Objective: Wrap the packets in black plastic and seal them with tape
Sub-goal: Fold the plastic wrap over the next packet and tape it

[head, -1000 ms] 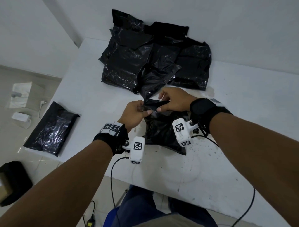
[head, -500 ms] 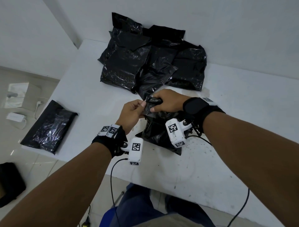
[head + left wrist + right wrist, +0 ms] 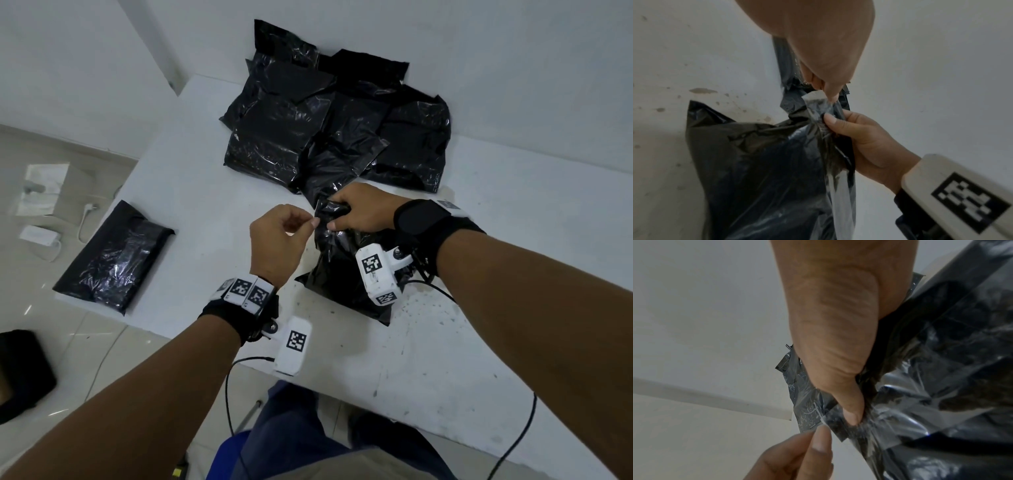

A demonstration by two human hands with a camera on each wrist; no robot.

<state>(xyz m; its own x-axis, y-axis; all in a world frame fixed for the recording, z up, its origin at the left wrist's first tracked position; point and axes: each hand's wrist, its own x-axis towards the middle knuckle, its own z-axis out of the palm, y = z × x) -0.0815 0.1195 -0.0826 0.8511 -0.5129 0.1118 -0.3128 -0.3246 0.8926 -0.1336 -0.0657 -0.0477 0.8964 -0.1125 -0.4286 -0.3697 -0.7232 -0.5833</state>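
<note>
A black plastic packet (image 3: pixel 337 277) lies on the white table (image 3: pixel 445 359) in front of me. My right hand (image 3: pixel 337 219) grips its bunched top flap (image 3: pixel 329 210), thumb on the near side. My left hand (image 3: pixel 313 223) pinches a thin clear strip at that flap between thumb and forefinger. In the left wrist view the clear strip (image 3: pixel 813 96) sits at my left fingertips (image 3: pixel 830 92), above the right hand (image 3: pixel 861 139) and the packet (image 3: pixel 760 162). The right wrist view shows the right thumb (image 3: pixel 840 356) pressing the flap (image 3: pixel 807 402) and the left fingers (image 3: pixel 818 449) holding the strip.
A pile of several black packets (image 3: pixel 335 130) lies at the back of the table against the wall. One wrapped packet (image 3: pixel 113 260) rests at the table's left edge. A white charger and cable (image 3: pixel 37 234) and a dark bag (image 3: pixel 20 373) are on the floor to the left.
My left hand has moved from the flap a little to the left, pinching the clear strip. My right hand has bunched the flap tighter and keeps hold of it.
</note>
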